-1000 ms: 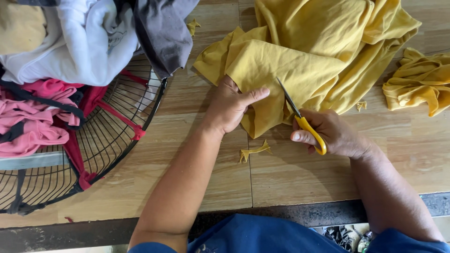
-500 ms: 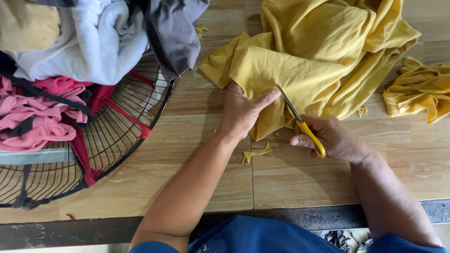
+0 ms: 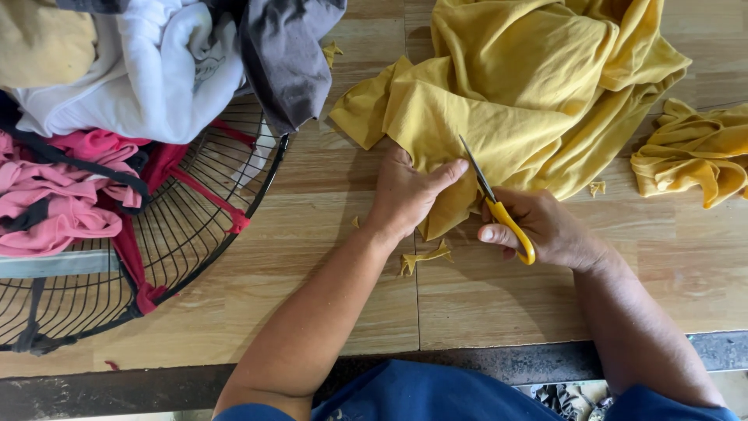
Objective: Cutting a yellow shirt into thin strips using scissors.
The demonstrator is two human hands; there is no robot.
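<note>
Surface: wood-patterned surface (image 3: 312, 312), strewn with small yellow scraps (image 3: 425, 256).
Left hand (image 3: 405, 195): laid flat on the yellow cloth (image 3: 530, 86), thumb and fingers spread, pinning its folded edge.
Right hand (image 3: 545, 230): grip closed around the yellow-handled scissors (image 3: 495, 203), blades slightly parted against the cloth just beside the left thumb.
Beyond the right hand: second yellow bundle (image 3: 689, 156).
Beyond the left hand: black wire fan guard (image 3: 195, 234) heaped with clothes (image 3: 156, 70).

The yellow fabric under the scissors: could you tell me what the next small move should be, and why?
Probably close the scissors in the right hand and snip onward: the blades lie against the yellow fabric, and the left hand pins its edge flat on the wooden table.
</note>
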